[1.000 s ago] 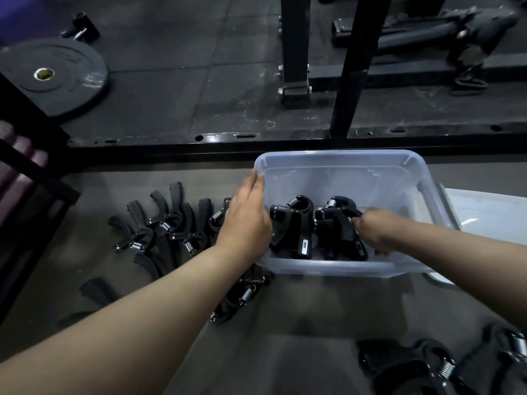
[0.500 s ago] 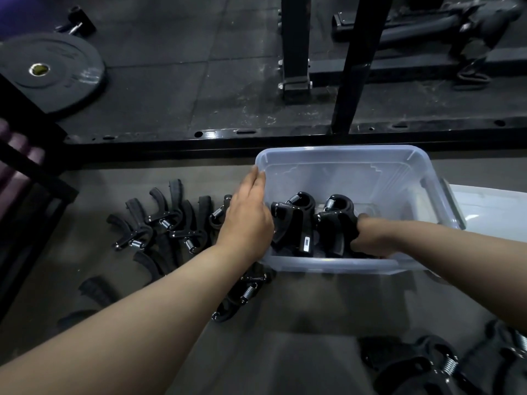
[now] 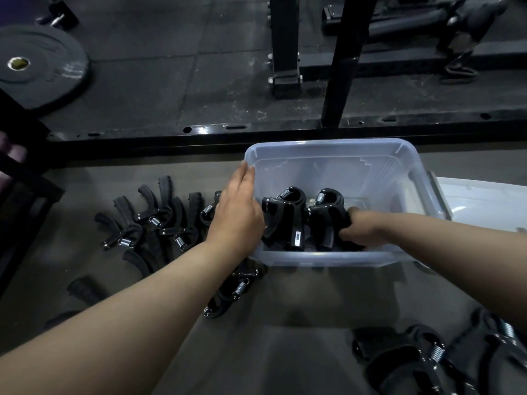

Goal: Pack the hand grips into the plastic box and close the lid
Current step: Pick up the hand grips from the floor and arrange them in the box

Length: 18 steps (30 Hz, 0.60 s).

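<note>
Gym floor (image 3: 285, 352), left hand (image 3: 236, 215) (fingers (image 3: 245, 178) straight) on box rim (image 3: 328, 144), right hand (image 3: 360, 232) clamping grip (image 3: 322, 223)

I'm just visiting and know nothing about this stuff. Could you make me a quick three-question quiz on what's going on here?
1. True or false: the lid is already on the plastic box.
2. How many hand grips stand inside the box? A) one B) two C) five
3. Which hand holds a hand grip inside the box?

Key:
1. False; the lid lies beside the open box.
2. B
3. The right hand; the left hand rests against the box's wall.
</note>
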{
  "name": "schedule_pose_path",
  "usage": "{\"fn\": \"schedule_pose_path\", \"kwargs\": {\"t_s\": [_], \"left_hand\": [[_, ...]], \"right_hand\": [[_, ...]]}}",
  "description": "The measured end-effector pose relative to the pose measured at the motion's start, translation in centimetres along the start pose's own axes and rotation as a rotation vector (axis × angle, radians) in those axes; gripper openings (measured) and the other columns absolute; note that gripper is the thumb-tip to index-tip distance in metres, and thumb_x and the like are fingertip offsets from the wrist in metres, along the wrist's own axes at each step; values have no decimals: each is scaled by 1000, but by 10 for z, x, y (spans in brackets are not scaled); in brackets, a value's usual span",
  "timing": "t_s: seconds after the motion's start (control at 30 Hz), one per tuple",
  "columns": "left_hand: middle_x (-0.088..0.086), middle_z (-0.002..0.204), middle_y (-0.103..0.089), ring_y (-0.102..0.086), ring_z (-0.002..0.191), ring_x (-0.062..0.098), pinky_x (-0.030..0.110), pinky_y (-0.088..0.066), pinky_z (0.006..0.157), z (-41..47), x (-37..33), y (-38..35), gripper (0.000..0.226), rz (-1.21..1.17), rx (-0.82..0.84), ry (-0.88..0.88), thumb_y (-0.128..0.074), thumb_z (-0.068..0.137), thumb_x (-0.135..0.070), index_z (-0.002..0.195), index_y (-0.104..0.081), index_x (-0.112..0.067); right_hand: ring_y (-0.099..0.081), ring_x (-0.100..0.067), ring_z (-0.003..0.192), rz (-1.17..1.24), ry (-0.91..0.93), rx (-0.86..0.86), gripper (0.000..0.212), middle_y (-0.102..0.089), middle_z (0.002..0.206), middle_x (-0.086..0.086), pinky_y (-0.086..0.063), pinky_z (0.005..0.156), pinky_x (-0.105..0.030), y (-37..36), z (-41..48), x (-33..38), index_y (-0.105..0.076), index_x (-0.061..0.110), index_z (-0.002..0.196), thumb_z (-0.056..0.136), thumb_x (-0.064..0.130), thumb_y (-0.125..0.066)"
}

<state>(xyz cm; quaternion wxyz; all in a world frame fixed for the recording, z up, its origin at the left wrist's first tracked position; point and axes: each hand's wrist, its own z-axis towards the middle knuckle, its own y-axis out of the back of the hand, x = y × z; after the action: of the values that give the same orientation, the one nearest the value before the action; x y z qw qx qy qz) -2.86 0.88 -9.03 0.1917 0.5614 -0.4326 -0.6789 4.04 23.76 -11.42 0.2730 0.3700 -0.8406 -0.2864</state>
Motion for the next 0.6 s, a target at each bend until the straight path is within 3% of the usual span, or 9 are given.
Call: {"fn": "schedule_pose_path", "kwargs": {"t_s": [0.17,0.3,0.4,0.5,0.6], "left_hand": [[-9,164,-7,-11,149,14,26,-9,117,-1,-1,1,64,5,-2,3,-32,95,-7,156,-17,-20],[-9,164,-7,-11,149,13,28,-10,118,-2,-2,2,64,5,3,9,-32,95,-6,156,-17,-20],[-11,164,-6,-10,149,12,28,-10,117,-2,-3,2,64,5,9,11,-32,96,-7,156,-17,-21],[-11,164,-6,-9,149,11,27,-9,117,-2,-2,2,64,-4,11,13,-32,95,-6,156,-16,-21],[-10,164,-6,-9,149,11,26,-9,117,-2,-2,2,64,-16,11,12,-32,95,-6,156,-16,-21]], "right_hand": [[-62,-29,82,-157,14,-32,32,-51,81,-6,-53,65,-30,-4,3,8,-45,7,110,84,16,-60],[-70,-29,79,-226,38,-22,10,-63,76,-9,-60,68,-36,-3,9,7,-57,9,83,81,19,-60],[-69,-27,79,-269,37,-39,20,-60,73,-4,-58,69,-32,-3,12,6,-48,16,66,82,21,-60],[-67,-28,72,-259,29,-58,15,-56,67,-3,-59,66,-32,-4,19,3,-53,13,74,80,25,-61],[-66,-30,77,-270,42,-63,20,-58,75,-6,-58,72,-34,-6,22,1,-55,10,91,82,27,-59]]}}
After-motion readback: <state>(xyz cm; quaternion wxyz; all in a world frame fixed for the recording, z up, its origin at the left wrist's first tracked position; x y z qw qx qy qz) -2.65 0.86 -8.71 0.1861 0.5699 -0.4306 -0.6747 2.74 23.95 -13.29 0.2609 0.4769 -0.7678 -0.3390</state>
